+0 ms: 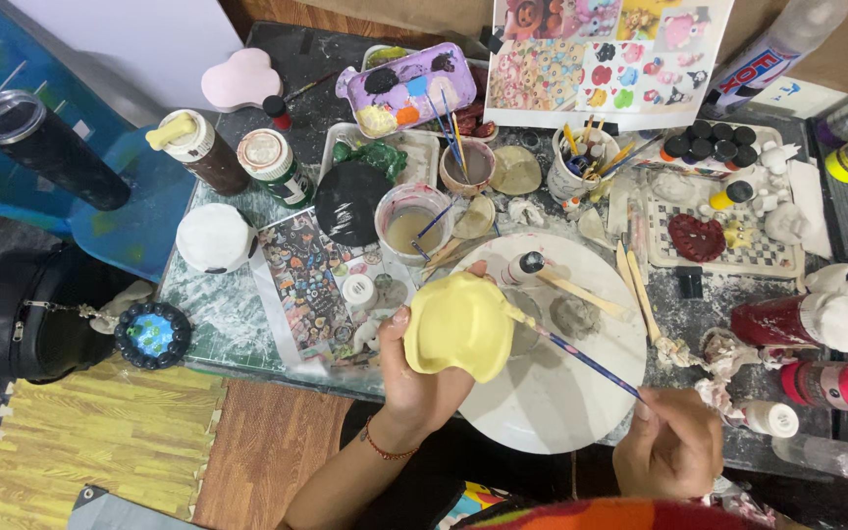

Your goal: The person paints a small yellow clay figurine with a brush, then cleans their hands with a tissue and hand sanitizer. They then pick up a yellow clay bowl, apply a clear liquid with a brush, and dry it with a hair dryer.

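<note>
From the head view, the left hand [419, 378] grips a pale yellow clay piece [460, 325] from below, held over the white round plate [552, 402]. The right hand [667, 447] pinches a thin paintbrush [581, 359] — bristles touching the piece's right edge.

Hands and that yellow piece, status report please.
Left hand holds yellow clay piece over white round plate. Right hand grips paintbrush, tip at the piece's edge. Wooden sticks lie beside, nothing blocking.
</note>
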